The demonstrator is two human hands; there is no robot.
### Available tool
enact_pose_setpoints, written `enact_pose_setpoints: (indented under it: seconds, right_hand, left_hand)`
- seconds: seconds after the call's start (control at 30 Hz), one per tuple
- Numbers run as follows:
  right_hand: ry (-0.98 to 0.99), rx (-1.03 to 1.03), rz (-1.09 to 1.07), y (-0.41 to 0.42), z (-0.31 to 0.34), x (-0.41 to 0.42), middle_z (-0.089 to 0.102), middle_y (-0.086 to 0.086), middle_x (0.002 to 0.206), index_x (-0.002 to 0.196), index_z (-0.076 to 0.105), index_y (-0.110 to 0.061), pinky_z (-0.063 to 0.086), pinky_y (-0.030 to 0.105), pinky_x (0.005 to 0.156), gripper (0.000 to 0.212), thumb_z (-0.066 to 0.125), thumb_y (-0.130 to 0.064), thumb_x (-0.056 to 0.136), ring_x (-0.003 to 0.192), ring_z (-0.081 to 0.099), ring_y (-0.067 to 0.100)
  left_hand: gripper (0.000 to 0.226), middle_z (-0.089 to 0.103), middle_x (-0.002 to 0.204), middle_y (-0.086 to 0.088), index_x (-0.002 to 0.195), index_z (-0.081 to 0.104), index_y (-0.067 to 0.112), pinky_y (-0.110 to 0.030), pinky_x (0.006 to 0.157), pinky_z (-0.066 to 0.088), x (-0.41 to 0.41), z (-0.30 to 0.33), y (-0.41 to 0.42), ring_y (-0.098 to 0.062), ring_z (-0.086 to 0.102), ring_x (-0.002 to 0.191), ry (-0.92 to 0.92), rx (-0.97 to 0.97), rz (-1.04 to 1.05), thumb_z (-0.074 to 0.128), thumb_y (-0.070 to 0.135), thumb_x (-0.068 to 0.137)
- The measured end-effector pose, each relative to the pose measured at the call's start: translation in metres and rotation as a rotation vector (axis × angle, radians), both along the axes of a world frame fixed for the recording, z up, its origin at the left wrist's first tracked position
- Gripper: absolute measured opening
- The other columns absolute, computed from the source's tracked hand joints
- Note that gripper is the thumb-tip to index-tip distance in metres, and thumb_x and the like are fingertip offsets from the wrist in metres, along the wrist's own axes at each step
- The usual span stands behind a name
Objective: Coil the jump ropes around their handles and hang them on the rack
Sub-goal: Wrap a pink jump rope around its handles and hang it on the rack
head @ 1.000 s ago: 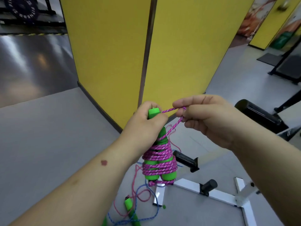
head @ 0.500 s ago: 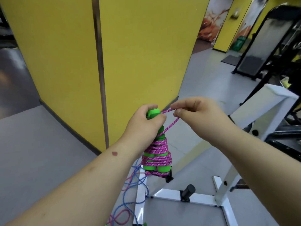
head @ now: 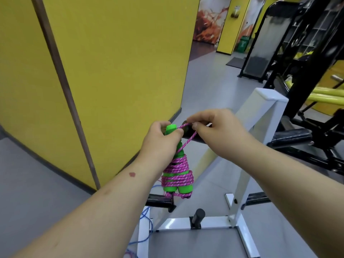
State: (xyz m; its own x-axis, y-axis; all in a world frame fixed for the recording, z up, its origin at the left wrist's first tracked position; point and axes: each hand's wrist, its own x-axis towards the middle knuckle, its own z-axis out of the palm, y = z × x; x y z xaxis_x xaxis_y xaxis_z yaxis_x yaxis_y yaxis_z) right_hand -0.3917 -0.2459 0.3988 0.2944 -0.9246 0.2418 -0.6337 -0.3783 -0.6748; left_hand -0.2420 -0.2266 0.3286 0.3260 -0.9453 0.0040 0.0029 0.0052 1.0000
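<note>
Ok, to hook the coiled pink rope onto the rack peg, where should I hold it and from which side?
Judging by its pose, grip the pink jump rope by the bare green handle tops, above the coils, from the left, as the left hand does. The right hand pinches the free loop, which points toward the black peg.

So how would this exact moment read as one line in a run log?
left hand: grips green handles | right hand: pinches pink rope loop | white rack: nothing hung

Pink rope point(head: 178, 172) coiled tightly around two upright green handles point(head: 176, 159), held just before the white rack point(head: 260, 116)
</note>
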Motion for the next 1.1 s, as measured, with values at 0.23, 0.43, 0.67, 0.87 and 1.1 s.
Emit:
enact_pose_setpoints:
  seconds: [0.23, 0.43, 0.67, 0.87, 1.1]
  right_hand:
    - [0.123, -0.09, -0.03, -0.014, -0.002, 0.003, 0.069, -0.015, 0.094, 0.106, 0.076, -0.032, 0.055, 0.032, 0.087, 0.029, 0.053, -0.018, 0.095, 0.094, 0.065, 0.011]
    - [0.185, -0.058, -0.071, -0.023, -0.002, 0.008, 0.071, -0.004, 0.105, 0.103, 0.076, -0.03, 0.056, 0.037, 0.087, 0.035, 0.046, -0.015, 0.091, 0.099, 0.065, 0.02]
    - [0.307, -0.069, -0.056, -0.024, -0.002, 0.009, 0.065, 0.004, 0.113, 0.109, 0.075, -0.019, 0.05, 0.036, 0.091, 0.039, 0.042, -0.009, 0.091, 0.106, 0.059, 0.024]
    - [0.385, -0.017, -0.034, -0.023, -0.008, -0.004, 0.051, 0.001, 0.11, 0.112, 0.071, -0.019, 0.046, 0.04, 0.098, 0.037, 0.035, -0.017, 0.101, 0.106, 0.055, 0.025]
    - [0.692, -0.081, 0.071, -0.009, -0.004, -0.033, 0.049, 0.004, 0.119, 0.118, 0.058, -0.015, 0.04, 0.035, 0.092, 0.027, 0.043, -0.032, 0.103, 0.109, 0.05, 0.025]
  left_hand:
    - [0.037, 0.065, 0.106, -0.001, 0.121, 0.055, 0.027, -0.034, 0.074, 0.049, 0.001, 0.001, -0.018, -0.021, 0.066, 0.089, 0.041, 0.039, -0.029, 0.071, 0.035, 0.089]
    - [0.038, 0.065, 0.099, -0.011, 0.111, 0.058, 0.019, -0.036, 0.072, 0.045, 0.002, 0.002, -0.028, -0.025, 0.06, 0.08, 0.148, 0.111, -0.123, 0.072, 0.037, 0.08]
    - [0.015, 0.065, 0.092, -0.012, 0.105, 0.066, 0.019, -0.033, 0.07, 0.045, -0.002, -0.007, -0.023, -0.024, 0.058, 0.082, 0.209, 0.078, -0.158, 0.058, 0.032, 0.103]
    - [0.03, 0.075, 0.113, -0.007, 0.118, 0.069, 0.034, -0.046, 0.089, 0.052, -0.034, -0.022, -0.016, -0.024, 0.064, 0.093, 0.369, 0.087, -0.119, 0.047, 0.045, 0.101]
    - [0.022, 0.071, 0.095, -0.014, 0.113, 0.071, 0.013, -0.044, 0.074, 0.059, -0.066, -0.024, -0.016, -0.027, 0.067, 0.083, 0.611, 0.112, -0.224, 0.054, 0.016, 0.101]
